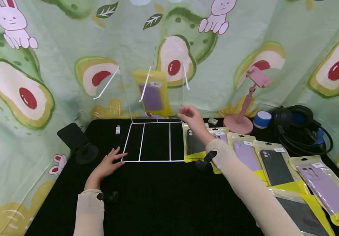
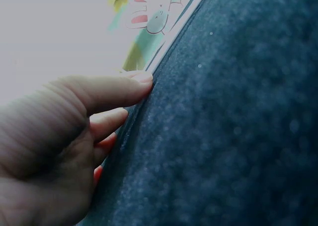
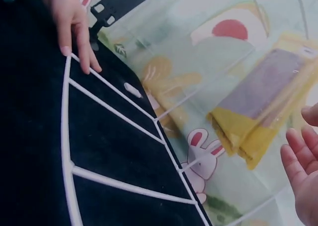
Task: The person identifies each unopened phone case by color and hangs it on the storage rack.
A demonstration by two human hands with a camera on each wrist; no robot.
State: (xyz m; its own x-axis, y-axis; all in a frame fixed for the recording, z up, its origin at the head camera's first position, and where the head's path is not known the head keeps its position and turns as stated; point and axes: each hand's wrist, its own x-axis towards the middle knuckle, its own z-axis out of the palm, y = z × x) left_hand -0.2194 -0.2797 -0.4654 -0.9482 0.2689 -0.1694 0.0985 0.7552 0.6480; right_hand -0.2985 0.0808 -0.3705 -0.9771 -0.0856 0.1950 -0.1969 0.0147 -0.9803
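Note:
A white wire rack stands on the black table, three hook arms rising at its back. From the middle arm hangs a yellow pouch with a purple phone case inside. My left hand touches the rack's front left corner, fingers nearly straight; in the left wrist view its thumb lies along the white wire. Just right of the hanging pouch, my right hand is raised with fingers loosely bent and nothing in them. The right wrist view shows its fingertips apart from the pouch.
Several pouched phone cases lie across the right side, partly under my right forearm. Behind them stand a pink phone stand, a blue-and-white round tub and black headphones. A black phone stand is at left, near a small white item.

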